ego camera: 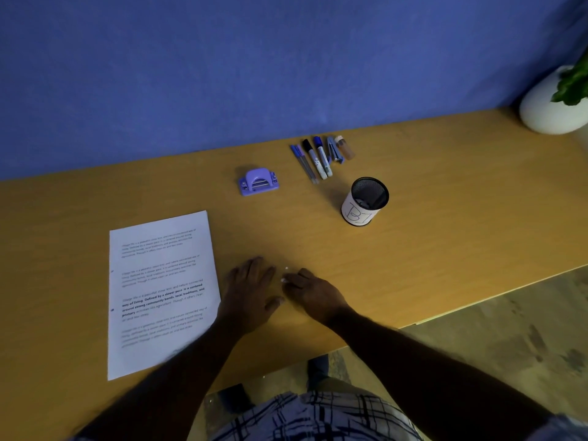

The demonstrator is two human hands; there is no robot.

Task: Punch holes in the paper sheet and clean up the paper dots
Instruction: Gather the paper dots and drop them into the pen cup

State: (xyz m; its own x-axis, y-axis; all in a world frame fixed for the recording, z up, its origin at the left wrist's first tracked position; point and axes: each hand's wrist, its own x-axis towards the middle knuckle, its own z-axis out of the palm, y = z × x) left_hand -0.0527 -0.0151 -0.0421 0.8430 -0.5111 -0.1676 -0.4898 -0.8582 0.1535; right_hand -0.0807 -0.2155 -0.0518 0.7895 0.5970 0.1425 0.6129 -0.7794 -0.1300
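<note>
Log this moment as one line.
left hand flat on desk | right hand fingertips at paper dots | hole punch untouched

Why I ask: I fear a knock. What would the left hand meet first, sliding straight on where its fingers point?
Probably the purple plastic hole punch, only brown wooden desk between; the left hand might, though, pass just right of it.

A blue wall (222,74) with a faintly rough surface runs behind the worktop (445,218), which is smooth yellow-brown wood with a paler front edge. At the far right corner, near the wall, stands a round white vase (544,113) holding a green leafy plant (572,81). Below the front edge lies a mottled grey-beige floor (509,329). The light is dim and bluish.
</note>
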